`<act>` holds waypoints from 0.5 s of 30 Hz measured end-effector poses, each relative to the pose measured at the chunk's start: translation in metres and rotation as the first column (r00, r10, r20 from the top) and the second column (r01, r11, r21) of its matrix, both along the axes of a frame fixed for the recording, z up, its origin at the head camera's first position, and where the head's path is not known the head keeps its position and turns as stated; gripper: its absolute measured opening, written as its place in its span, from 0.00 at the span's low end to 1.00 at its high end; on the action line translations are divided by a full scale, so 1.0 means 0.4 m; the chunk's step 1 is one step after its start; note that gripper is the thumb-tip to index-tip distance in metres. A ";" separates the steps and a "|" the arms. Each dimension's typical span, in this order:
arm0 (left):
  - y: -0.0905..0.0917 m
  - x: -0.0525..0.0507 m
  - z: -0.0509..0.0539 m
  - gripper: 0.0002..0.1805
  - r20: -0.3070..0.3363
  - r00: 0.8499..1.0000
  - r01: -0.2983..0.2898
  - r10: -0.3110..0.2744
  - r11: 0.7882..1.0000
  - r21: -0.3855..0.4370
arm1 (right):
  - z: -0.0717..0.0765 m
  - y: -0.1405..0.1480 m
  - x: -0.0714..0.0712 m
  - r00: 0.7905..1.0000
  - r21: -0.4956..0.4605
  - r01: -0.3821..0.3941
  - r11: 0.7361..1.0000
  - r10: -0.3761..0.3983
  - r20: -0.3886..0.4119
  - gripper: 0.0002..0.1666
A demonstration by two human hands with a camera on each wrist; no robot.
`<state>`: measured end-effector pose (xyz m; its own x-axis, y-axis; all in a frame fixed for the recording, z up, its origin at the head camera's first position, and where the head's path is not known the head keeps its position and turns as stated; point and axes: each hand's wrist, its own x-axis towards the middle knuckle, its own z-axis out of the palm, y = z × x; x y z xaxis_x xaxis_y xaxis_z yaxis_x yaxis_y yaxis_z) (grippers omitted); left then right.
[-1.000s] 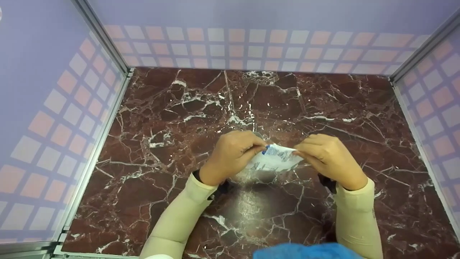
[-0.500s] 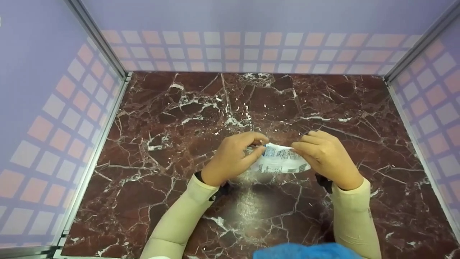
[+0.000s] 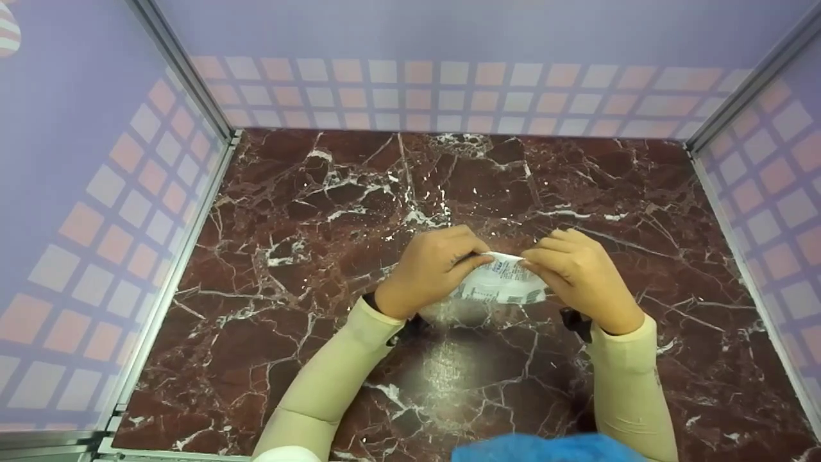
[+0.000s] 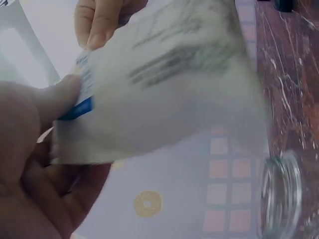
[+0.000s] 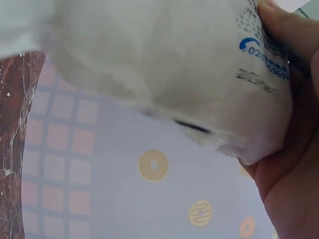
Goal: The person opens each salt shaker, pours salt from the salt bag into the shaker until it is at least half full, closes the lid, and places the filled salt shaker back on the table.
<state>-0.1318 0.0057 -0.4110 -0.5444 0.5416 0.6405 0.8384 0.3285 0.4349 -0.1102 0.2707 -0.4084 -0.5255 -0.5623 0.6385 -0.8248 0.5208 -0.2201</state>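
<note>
Currently, a printed packet [image 3: 501, 280] is being pinched by the left hand [image 3: 436, 269] and right hand [image 3: 580, 276] above the bench [image 3: 500, 391]; a glass jar [image 4: 281, 196] is being supported nearby, the patterned panel [image 4: 184, 184] being partly obscured.

Head cam: fwd & down; wrist cams close, sharing pkt [image 4: 169, 94].

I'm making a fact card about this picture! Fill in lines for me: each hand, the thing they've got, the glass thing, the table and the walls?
Left hand: pinches one end of the packet's top edge
Right hand: pinches the other end
Held thing: white packet with printed writing, held up off the table
Glass thing: clear glass container, partly seen in the left wrist view; contents can't be told
Table: dark red with white streaks
Walls: purple, with pink and white squares
</note>
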 end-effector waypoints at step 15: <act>0.028 -0.024 0.044 0.08 -0.025 1.000 0.004 0.001 0.980 0.197 | -0.020 0.050 -0.010 0.591 0.342 0.220 0.914 -0.404 0.699 0.51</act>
